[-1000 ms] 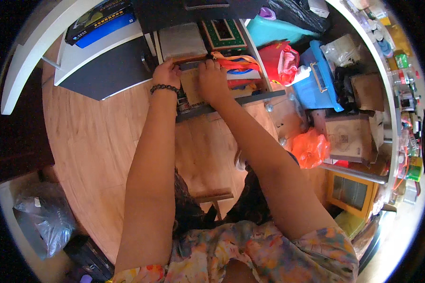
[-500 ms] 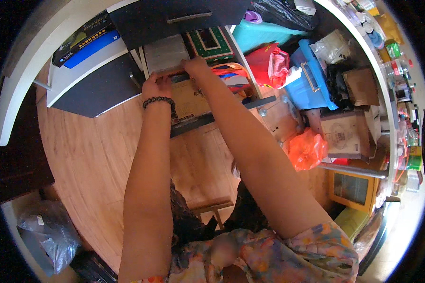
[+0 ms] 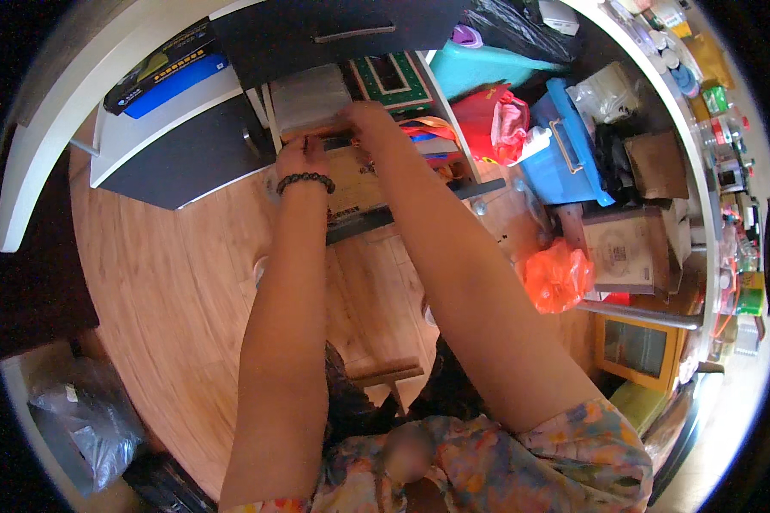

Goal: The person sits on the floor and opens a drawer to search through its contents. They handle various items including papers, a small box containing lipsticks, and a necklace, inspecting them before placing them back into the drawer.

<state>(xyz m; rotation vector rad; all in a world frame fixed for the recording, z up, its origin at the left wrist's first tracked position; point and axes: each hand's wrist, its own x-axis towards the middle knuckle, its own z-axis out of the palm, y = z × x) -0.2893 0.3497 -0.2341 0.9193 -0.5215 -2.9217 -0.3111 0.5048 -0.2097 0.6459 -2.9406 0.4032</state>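
Both arms reach up from the bottom edge toward twelve o'clock, over a wooden floor (image 3: 171, 282). The left hand (image 3: 302, 158), with a dark bead bracelet (image 3: 306, 179) on its wrist, is clenched on the near edge of a flat grey packet (image 3: 310, 96) that lies in an open drawer (image 3: 402, 209). The right hand (image 3: 370, 120) grips the same packet at its right end, just beside the left hand at about two o'clock from it. Under the hands, inside the drawer, sits a brown cardboard box (image 3: 355, 184).

At twelve o'clock from the packet is a dark cabinet front (image 3: 342, 38) with a handle. A green patterned box (image 3: 391, 77) lies just right of the packet. Toward three o'clock are a red bag (image 3: 488, 120), a blue plastic bin (image 3: 565, 154) and an orange bag (image 3: 556, 274).
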